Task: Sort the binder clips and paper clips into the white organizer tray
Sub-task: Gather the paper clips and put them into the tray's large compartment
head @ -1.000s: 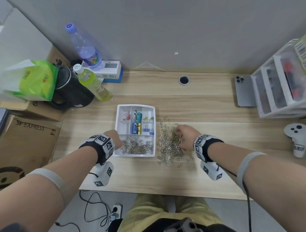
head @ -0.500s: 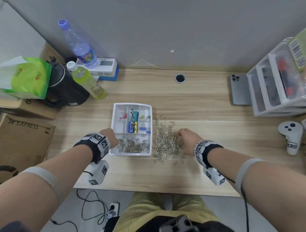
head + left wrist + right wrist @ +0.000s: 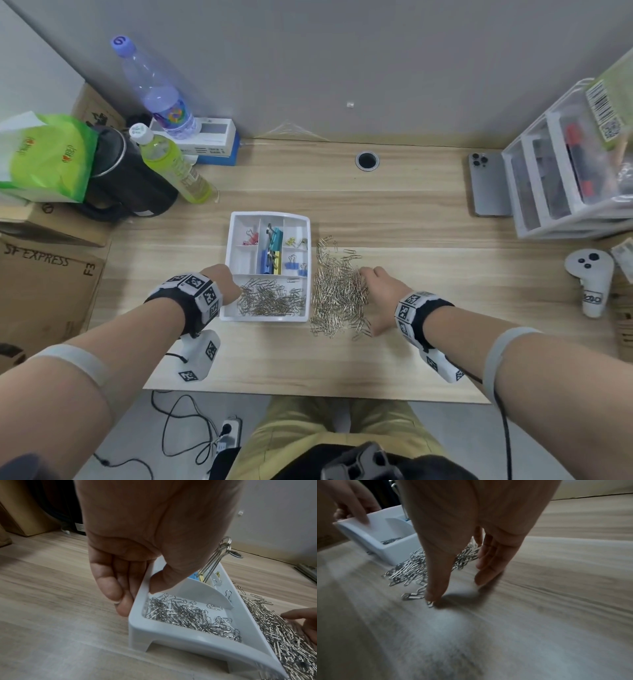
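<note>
The white organizer tray (image 3: 230, 260) sits mid-table, with coloured binder clips (image 3: 272, 250) in its far compartments and silver paper clips (image 3: 270, 298) in the wide near one. My left hand (image 3: 229, 286) grips the tray's left wall (image 3: 142, 588), thumb inside and fingers outside. A loose pile of paper clips (image 3: 337, 291) lies on the table against the tray's right side. My right hand (image 3: 373, 284) rests at the pile's right edge, its straight, spread fingers (image 3: 488, 563) and thumb touching the table and holding nothing.
Two bottles (image 3: 171, 161), a black pot (image 3: 130, 181), a green bag (image 3: 48, 157) and cardboard boxes (image 3: 44, 284) crowd the left. A phone (image 3: 486, 185), a drawer unit (image 3: 565, 178) and a white controller (image 3: 589, 277) stand on the right. A cable hole (image 3: 367, 160) is at the back.
My right hand has slid back from on top of the pile to its right edge and spread its fingers flat. The left hand stays on the tray wall.
</note>
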`<state>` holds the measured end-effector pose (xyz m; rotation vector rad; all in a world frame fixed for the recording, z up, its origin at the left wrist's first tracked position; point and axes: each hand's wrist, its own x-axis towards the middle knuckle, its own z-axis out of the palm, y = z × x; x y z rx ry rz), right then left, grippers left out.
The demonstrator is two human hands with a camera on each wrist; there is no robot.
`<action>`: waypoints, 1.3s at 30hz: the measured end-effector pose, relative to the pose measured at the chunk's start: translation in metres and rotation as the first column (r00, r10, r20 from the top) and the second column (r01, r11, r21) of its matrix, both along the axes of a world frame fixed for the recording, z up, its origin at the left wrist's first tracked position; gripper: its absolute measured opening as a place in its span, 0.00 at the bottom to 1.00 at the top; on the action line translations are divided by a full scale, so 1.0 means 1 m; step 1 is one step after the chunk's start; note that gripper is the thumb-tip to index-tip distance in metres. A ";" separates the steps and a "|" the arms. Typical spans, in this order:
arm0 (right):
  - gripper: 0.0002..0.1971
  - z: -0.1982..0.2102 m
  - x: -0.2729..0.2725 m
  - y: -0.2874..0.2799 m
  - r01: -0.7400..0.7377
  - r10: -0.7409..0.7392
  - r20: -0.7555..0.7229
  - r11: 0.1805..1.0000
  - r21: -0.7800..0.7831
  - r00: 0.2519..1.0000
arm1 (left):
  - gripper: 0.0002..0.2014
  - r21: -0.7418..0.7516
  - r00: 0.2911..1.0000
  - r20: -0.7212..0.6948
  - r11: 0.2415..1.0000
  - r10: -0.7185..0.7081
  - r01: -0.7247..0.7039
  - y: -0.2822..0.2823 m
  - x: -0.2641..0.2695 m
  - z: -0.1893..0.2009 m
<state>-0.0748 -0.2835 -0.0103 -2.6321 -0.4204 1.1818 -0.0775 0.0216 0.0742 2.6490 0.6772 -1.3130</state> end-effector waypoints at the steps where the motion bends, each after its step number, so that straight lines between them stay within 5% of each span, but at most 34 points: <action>1: 0.65 -0.002 -0.003 0.004 0.001 -0.001 0.012 1.000 0.009 1.000 | 0.14 -0.002 1.000 0.001 1.000 0.003 -0.003 0.000 0.000 0.000; 8: 0.49 -0.006 -0.005 0.023 0.170 -0.181 0.056 0.973 0.157 0.982 | 0.14 -0.013 1.000 0.007 1.000 0.005 -0.005 0.002 -0.001 0.000; 19: 0.71 -0.011 -0.006 0.052 0.114 -0.122 0.159 0.992 0.057 0.980 | 0.13 -0.077 1.000 -0.010 0.997 0.010 -0.011 0.010 -0.001 0.000; 32: 0.26 -0.011 -0.005 0.074 0.169 -0.206 0.166 0.962 0.214 0.964 | 0.04 -0.187 0.995 0.032 0.979 0.090 -0.083 0.013 -0.001 -0.013; 39: 0.17 -0.013 -0.004 0.071 0.150 -0.198 0.181 0.956 0.251 0.963 | 0.04 -0.188 0.992 0.039 0.976 0.124 -0.114 0.014 0.007 -0.014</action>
